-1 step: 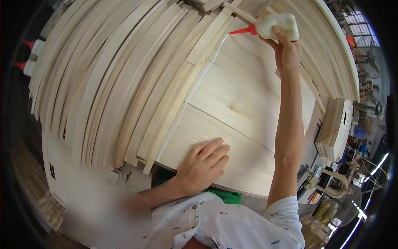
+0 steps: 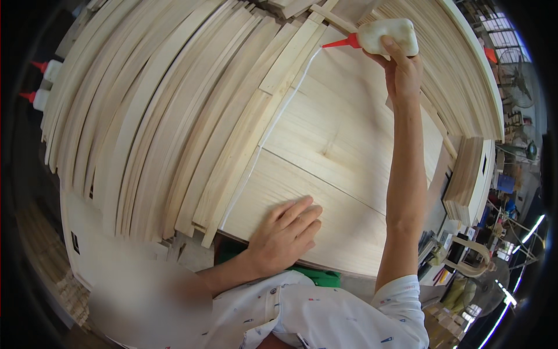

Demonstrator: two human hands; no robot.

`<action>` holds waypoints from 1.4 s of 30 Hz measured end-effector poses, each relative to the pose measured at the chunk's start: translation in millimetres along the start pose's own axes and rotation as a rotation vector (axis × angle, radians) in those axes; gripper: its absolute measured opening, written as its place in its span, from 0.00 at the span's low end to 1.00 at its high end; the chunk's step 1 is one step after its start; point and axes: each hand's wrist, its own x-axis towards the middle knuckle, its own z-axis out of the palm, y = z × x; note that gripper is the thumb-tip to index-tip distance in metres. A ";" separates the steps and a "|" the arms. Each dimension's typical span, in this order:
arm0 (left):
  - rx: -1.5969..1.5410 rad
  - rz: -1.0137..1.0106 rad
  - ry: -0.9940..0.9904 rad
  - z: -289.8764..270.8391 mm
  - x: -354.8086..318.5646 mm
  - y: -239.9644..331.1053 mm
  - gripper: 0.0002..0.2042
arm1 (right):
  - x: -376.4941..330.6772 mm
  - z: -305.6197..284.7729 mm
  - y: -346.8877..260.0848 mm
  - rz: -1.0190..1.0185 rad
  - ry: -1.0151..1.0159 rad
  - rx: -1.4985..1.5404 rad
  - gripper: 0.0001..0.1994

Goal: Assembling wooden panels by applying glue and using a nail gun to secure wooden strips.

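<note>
1. Head view: my right hand (image 2: pixel 402 72), at 1 o'clock in the frame, has its fingers wrapped around a white glue bottle (image 2: pixel 388 36); the bottle's red nozzle (image 2: pixel 340 42) points toward 9 o'clock.
2. A glue line (image 2: pixel 273 125) runs along the left edge of the pale wooden panel (image 2: pixel 343 145), from the nozzle down toward 7 o'clock.
3. My left hand (image 2: pixel 286 231) lies flat on the panel's near end, fingers spread slightly, holding nothing.
4. Stacked wooden slats (image 2: pixel 168 116) lie at 9 o'clock of the panel; two more glue bottles (image 2: pixel 40 84) stand at the far left.
</note>
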 end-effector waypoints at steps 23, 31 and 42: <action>-0.023 -0.037 -0.075 -5.6 6.1 5.5 0.18 | 34.8 -29.8 11.7 -0.087 0.298 0.012 0.22; 0.015 -0.043 -0.088 -5.4 5.7 7.0 0.19 | 0.5 -83.7 -10.5 -0.118 0.411 -0.055 0.20; 0.072 -0.034 -0.109 -1.1 6.1 10.6 0.19 | -58.1 -191.3 -40.1 -0.129 0.483 -0.138 0.21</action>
